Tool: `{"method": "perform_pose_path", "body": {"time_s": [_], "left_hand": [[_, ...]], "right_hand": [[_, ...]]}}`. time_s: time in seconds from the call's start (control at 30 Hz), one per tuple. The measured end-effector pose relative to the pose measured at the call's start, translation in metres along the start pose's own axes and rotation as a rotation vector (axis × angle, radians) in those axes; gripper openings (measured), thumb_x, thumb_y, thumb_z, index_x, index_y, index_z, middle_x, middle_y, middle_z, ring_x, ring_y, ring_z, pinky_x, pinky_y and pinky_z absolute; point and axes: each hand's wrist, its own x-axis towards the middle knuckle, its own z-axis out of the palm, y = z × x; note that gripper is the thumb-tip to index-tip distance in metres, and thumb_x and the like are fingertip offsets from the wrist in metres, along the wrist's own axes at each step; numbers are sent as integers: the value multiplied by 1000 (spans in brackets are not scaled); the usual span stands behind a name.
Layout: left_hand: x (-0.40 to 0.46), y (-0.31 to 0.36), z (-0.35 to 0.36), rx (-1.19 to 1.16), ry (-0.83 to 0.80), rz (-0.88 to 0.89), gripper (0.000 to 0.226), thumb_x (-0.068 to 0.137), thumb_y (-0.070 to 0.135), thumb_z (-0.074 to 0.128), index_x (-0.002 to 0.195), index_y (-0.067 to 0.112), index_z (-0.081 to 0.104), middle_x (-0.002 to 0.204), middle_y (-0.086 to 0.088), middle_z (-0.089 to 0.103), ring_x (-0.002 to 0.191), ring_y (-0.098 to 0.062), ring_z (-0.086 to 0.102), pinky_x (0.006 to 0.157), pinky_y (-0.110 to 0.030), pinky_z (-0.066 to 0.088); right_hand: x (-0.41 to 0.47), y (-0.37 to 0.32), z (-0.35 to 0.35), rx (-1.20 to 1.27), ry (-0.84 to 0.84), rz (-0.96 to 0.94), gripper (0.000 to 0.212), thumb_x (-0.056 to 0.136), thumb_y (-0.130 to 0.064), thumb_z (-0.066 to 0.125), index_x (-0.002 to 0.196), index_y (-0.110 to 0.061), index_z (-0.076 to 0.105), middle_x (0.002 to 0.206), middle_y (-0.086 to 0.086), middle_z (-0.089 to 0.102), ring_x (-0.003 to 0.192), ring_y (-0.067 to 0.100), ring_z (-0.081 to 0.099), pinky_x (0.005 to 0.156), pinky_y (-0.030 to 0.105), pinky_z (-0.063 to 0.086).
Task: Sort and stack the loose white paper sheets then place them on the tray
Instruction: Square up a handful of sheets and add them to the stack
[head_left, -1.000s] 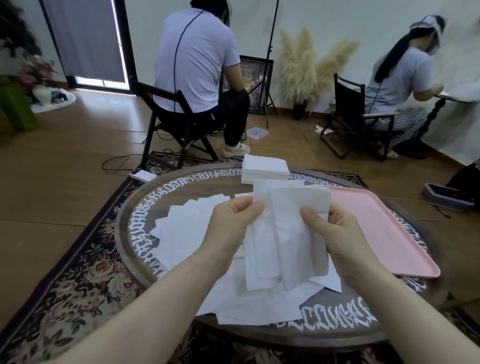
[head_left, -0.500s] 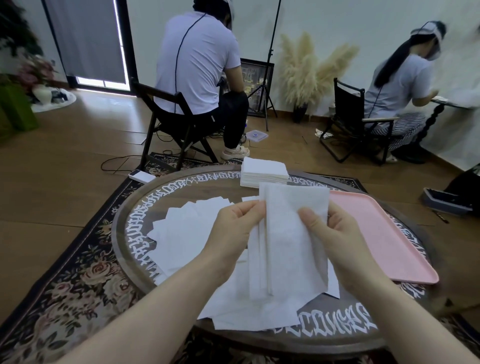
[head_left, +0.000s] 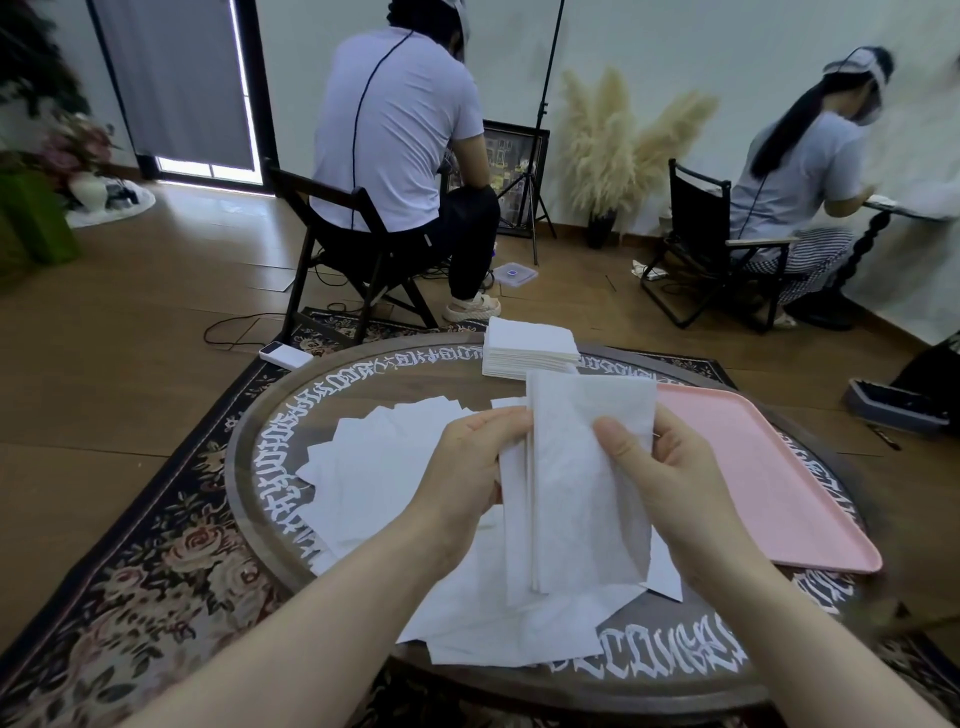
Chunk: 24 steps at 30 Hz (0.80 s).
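Both my hands hold a small upright bundle of white paper sheets (head_left: 582, 467) above the round table. My left hand (head_left: 475, 470) pinches the bundle's left edge. My right hand (head_left: 670, 478) grips its right side, thumb on the front. Under them, loose white sheets (head_left: 384, 467) lie spread over the table's left and front. A neat stack of white sheets (head_left: 530, 347) sits at the table's far edge. The pink tray (head_left: 769, 467) lies on the right side of the table with nothing on it.
The round dark table (head_left: 260, 467) has white lettering round its rim and stands on a floral rug (head_left: 130, 582). Two people sit on folding chairs beyond the table, backs turned. A white power bank (head_left: 285, 356) lies on the floor by the far left rim.
The fanned sheets in my hands have been drawn together into a tighter, squarer bundle. Both hands kept their hold and stayed above the table's middle.
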Motion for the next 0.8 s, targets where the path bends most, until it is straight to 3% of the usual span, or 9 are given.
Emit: {"method": "perform_pose_path", "body": {"time_s": [0.17, 0.27, 0.43, 0.5, 0.6, 0.7, 0.77, 0.8], "left_hand": [[-1, 1, -1, 0, -14, -11, 39, 79, 38, 63, 97, 6, 76, 91, -8, 72, 82, -18, 66, 75, -33, 49], [-3, 2, 0, -13, -26, -3, 36, 74, 45, 71, 91, 14, 79, 91, -6, 77, 79, -16, 71, 66, -22, 54], [-5, -1, 1, -45, -17, 49, 15, 87, 13, 68, 98, 9, 77, 96, -10, 77, 83, -19, 74, 67, -21, 55], [-4, 0, 0, -32, 11, 49, 14, 90, 11, 65, 97, 9, 77, 94, -10, 77, 81, -18, 74, 65, -21, 55], [-1, 6, -5, -77, -18, 32, 15, 85, 15, 67, 93, 8, 78, 90, -9, 77, 74, -15, 72, 61, -19, 54], [-1, 12, -13, -197, -125, 0, 23, 76, 20, 69, 94, 9, 79, 96, -10, 76, 81, -18, 73, 68, -25, 58], [-1, 13, -16, -247, -152, -14, 24, 76, 19, 69, 95, 9, 79, 99, -10, 76, 84, -19, 74, 69, -27, 58], [-1, 13, -16, -256, -144, -22, 24, 76, 18, 69, 96, 9, 79, 100, -11, 76, 84, -20, 74, 69, -27, 58]], "right_hand": [[-1, -1, 1, -5, 5, -5, 14, 93, -20, 63, 105, -18, 70, 96, -1, 77, 87, 17, 73, 68, 26, 59], [-2, -1, 2, 23, 9, -6, 16, 92, -17, 63, 107, -16, 70, 97, 1, 77, 88, 18, 73, 67, 26, 59], [-1, -1, 5, 37, -5, -7, 16, 92, -17, 63, 106, -14, 70, 96, 3, 77, 85, 19, 74, 64, 25, 58], [-2, -2, 4, 46, -9, -16, 14, 93, -22, 62, 103, -15, 70, 91, -1, 77, 81, 14, 73, 60, 19, 54], [3, -4, -2, -29, 128, -4, 26, 97, -40, 54, 95, -17, 66, 77, -12, 72, 68, 2, 65, 52, 9, 42], [11, -4, -12, -33, 114, 163, 47, 89, -64, 46, 108, -28, 70, 102, -10, 75, 89, 4, 68, 73, 25, 45], [10, -4, -15, 57, -75, 323, 55, 81, -72, 44, 115, -38, 69, 112, -12, 73, 103, 7, 67, 82, 29, 45], [9, -3, -16, 148, -163, 373, 57, 82, -70, 47, 123, -35, 67, 118, -8, 72, 110, 12, 67, 88, 33, 46]]}}
